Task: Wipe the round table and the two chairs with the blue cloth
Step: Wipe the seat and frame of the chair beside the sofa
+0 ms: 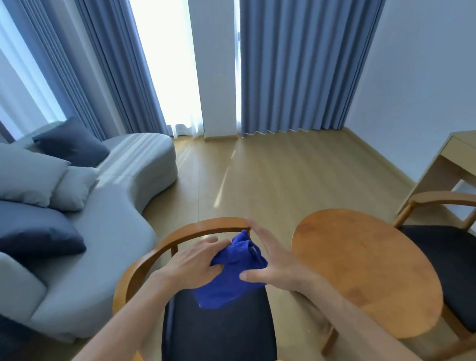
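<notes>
- Curtains (294, 61): blue-grey, floor length, across the far wall; bright gap of daylight between the panels.
- Floor (272, 173): pale wood boards, streaks of light on them.
- Sofa (104, 228): grey, curved, along the left side. Carries dark blue cushions (27, 227) and light grey ones.
- Desk (456, 160): light wood, at the right edge against the wall, only partly in view.
- Round table (368, 273): bare wooden top, right of centre, standing between the two chairs.
- Near chair (217, 336): directly below the camera, dark seat pad, curved wooden back rail arching from left round to the far side.
- Far chair (454, 274): on the right, partly tucked behind the table, same dark seat and wooden arm rail.
- Blue cloth (233, 269): bunched up, held in the air between both hands, above the near chair's seat and just in front of its back rail. Lower part hangs loose towards the seat; cannot tell whether it touches.
- Left hand (191, 262): fingers curled, gripping the cloth's left side.
- Right hand (271, 264): fingers extended and fairly straight, thumb pressed along the cloth's right edge; flat against it rather than clenched round it. Slight motion blur on the fingertips.
</notes>
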`<control>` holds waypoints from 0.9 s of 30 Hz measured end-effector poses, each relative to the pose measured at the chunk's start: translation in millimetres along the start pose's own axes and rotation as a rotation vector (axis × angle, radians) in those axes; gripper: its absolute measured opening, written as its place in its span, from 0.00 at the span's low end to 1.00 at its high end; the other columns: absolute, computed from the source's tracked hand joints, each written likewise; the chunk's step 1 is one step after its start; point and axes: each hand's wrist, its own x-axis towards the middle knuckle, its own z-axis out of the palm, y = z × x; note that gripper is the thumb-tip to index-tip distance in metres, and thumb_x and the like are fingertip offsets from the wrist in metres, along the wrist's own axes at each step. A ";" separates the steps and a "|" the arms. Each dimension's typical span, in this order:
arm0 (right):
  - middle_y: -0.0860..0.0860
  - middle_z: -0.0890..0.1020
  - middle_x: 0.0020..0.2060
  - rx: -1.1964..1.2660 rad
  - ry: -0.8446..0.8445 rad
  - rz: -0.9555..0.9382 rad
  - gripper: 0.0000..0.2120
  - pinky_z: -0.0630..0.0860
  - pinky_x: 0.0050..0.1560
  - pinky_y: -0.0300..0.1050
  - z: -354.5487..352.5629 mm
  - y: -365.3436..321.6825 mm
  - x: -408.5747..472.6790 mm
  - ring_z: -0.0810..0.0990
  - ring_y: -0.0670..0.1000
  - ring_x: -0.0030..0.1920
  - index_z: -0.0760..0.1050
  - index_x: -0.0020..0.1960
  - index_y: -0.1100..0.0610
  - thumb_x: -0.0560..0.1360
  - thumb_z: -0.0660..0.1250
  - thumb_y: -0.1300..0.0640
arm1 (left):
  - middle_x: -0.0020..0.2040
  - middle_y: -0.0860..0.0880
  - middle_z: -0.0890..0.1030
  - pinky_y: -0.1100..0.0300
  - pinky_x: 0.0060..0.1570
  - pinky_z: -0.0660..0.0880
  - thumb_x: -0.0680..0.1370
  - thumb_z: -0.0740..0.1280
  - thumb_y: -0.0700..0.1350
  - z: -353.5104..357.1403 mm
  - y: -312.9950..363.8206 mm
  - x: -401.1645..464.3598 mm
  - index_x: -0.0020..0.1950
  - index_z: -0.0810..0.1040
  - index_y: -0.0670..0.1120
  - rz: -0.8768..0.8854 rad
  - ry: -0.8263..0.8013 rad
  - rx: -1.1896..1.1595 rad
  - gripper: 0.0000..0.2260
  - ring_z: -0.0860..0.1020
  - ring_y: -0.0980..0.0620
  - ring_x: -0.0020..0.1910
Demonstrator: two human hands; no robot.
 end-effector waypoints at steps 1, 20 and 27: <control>0.29 0.68 0.61 -0.078 0.010 -0.067 0.41 0.65 0.54 0.22 0.9 -9.2 2.3 0.68 0.32 0.61 0.56 0.71 0.32 0.66 0.74 0.51 | 0.46 0.56 0.72 0.60 0.40 0.68 0.75 0.60 0.47 -3.8 3.1 -0.6 0.57 0.69 0.56 0.014 -0.007 0.036 0.11 0.73 0.53 0.44; 0.58 0.80 0.37 0.093 0.279 -0.078 0.07 0.71 0.40 0.46 -13.9 -68.0 27.6 0.75 0.50 0.38 0.78 0.43 0.58 0.71 0.68 0.68 | 0.43 0.50 0.82 0.52 0.49 0.78 0.74 0.72 0.42 -73.3 -39.8 -64.8 0.47 0.79 0.51 -0.187 0.421 -0.697 0.06 0.82 0.50 0.44; 0.54 0.79 0.30 -0.203 0.332 -0.059 0.05 0.70 0.34 0.44 -9.3 -59.5 34.3 0.74 0.53 0.33 0.78 0.38 0.58 0.67 0.66 0.66 | 0.44 0.52 0.83 0.53 0.46 0.79 0.74 0.70 0.40 -71.6 -28.2 -51.8 0.49 0.79 0.53 -0.246 0.571 -0.583 0.09 0.80 0.49 0.45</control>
